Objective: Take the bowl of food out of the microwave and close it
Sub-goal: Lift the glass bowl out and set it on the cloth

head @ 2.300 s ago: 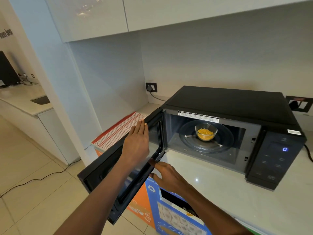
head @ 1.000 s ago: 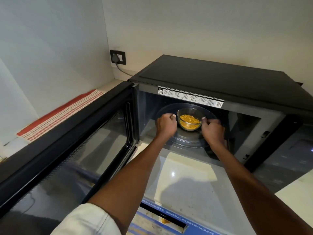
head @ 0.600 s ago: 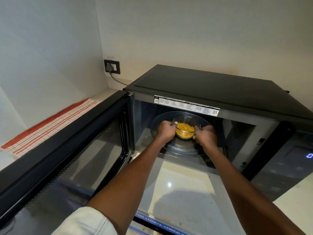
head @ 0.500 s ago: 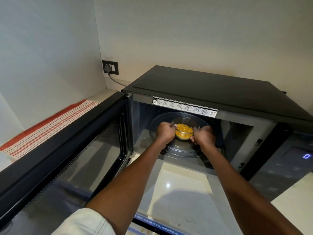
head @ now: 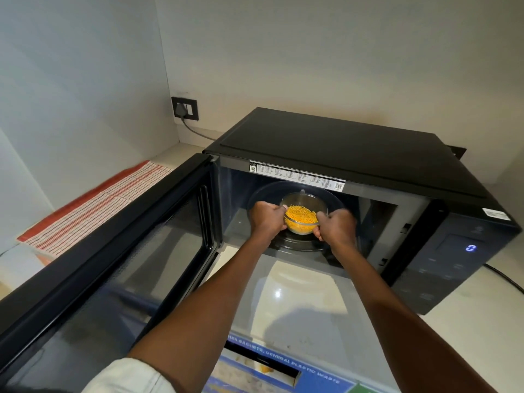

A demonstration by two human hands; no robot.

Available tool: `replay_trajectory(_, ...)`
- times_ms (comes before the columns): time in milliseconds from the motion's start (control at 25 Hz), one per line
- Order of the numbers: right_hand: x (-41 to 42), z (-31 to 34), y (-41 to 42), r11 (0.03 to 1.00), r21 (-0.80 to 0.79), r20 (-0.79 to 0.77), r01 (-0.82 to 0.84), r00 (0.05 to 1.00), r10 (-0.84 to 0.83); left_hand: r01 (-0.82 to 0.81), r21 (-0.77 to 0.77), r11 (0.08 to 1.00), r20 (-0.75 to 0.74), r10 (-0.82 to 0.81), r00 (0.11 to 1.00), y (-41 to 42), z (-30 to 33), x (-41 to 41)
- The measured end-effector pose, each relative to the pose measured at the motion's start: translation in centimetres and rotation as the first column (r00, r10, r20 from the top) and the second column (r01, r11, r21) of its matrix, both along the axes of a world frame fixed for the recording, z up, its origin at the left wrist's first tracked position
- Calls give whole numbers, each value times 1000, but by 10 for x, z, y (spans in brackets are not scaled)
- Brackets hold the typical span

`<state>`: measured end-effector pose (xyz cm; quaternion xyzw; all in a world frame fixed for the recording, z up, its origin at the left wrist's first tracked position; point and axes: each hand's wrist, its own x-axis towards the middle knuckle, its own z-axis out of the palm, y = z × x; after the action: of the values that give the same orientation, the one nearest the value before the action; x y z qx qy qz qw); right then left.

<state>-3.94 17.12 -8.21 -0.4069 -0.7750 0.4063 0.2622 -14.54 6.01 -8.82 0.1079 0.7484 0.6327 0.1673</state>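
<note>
A black microwave [head: 348, 154] stands on a pale glossy table [head: 303, 304] with its glass-paned door [head: 119, 268] swung wide to the left. Inside, both hands clasp a small clear glass bowl [head: 304, 207] of yellow shredded food [head: 301, 219], the left hand [head: 268, 222] on its left side and the right hand [head: 337, 226] on its right, over the round glass turntable [head: 295, 242]. A red-and-white striped cloth [head: 96, 202] lies on the table beyond the door. A dark wall socket [head: 185, 108] holds a plug.
</note>
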Motion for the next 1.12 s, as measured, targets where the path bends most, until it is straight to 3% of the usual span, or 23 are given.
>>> replay_trajectory(160, 26, 14, -23, 1000, -25, 16, 12, 1000, -12, -65, -90, 994, -40, 62, 997, -23, 12, 31)
replay_trajectory(560, 77, 69, -89, 998, 9, 104, -57, 993, 56, -203, -83, 976, -74, 197, 978, -102, 64, 93)
replay_trajectory(1120, 81, 197, -145, 953, 49, -122, -300, 945, 304, -267, -37, 963, -189, 255, 948, -191, 214, 111)
